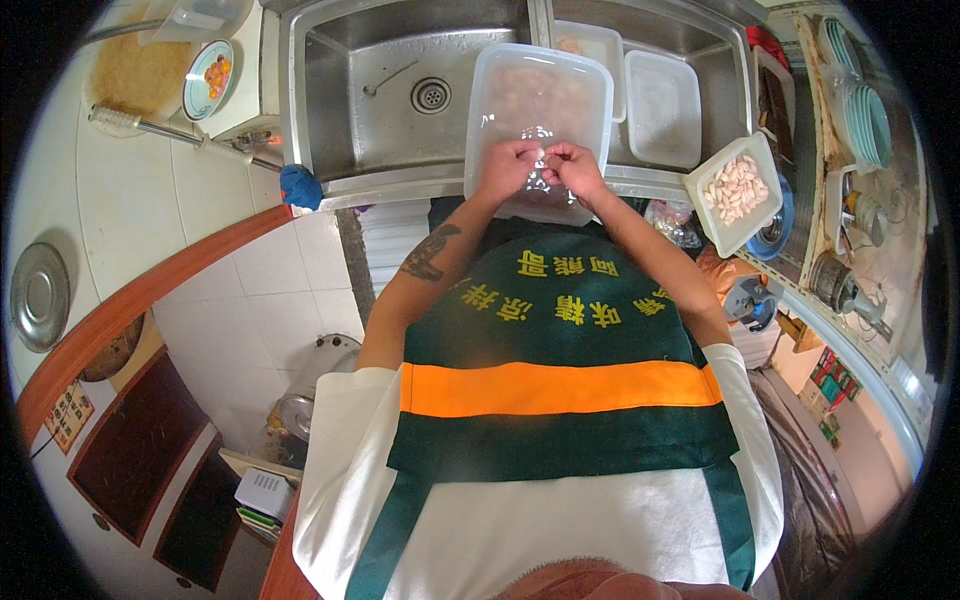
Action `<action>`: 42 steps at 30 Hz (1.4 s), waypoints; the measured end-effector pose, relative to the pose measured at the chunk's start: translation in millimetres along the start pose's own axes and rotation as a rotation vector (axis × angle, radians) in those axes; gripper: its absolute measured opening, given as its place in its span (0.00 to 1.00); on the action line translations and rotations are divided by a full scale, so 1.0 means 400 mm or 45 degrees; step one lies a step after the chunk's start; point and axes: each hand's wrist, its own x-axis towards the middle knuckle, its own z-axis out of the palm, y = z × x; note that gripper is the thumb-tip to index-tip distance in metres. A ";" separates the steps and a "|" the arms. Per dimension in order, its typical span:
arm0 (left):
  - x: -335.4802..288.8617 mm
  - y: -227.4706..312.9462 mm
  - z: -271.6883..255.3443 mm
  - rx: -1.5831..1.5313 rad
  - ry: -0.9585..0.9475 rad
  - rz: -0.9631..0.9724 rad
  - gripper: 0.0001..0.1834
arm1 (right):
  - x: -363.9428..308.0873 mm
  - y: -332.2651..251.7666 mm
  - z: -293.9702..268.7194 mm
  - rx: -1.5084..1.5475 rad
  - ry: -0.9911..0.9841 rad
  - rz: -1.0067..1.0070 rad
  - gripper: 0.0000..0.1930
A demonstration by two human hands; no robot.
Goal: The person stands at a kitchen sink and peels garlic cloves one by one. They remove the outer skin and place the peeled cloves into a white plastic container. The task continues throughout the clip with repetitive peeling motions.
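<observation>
A large translucent plastic tub (483, 90) rests over the sink's middle divider and front edge. It holds water with pale pinkish pieces under the surface. Over its near half, my left hand (510, 166) and my right hand (574, 170) come together, thumbs and fingers pinched. Between the fingertips shows a small whitish piece (541, 155); its kind is too small to make out. To the right, a white tray (707, 210) tilts at the sink's corner with a heap of pale pink, finger-like pieces (738, 190) in it.
In the right sink basin sit a white tub (664, 110) and another white container (598, 42), partly behind the large tub. The left basin (385, 130) has a drain. A blue cloth (300, 187) lies on its corner. Plates (865, 125) stand on the right shelf.
</observation>
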 end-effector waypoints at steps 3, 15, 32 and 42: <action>0.002 -0.005 -0.004 0.067 -0.046 -0.028 0.15 | -0.006 -0.018 -0.003 -0.031 -0.026 0.040 0.05; -0.002 0.001 -0.004 -0.247 -0.030 -0.106 0.20 | 0.012 0.020 -0.012 -0.042 -0.061 -0.244 0.10; -0.004 -0.046 0.011 -0.551 -0.195 -0.009 0.23 | -0.018 -0.013 0.016 -0.011 -0.042 0.075 0.10; -0.004 -0.059 0.002 -0.577 -0.204 -0.099 0.22 | -0.027 -0.013 0.028 0.013 -0.089 0.090 0.09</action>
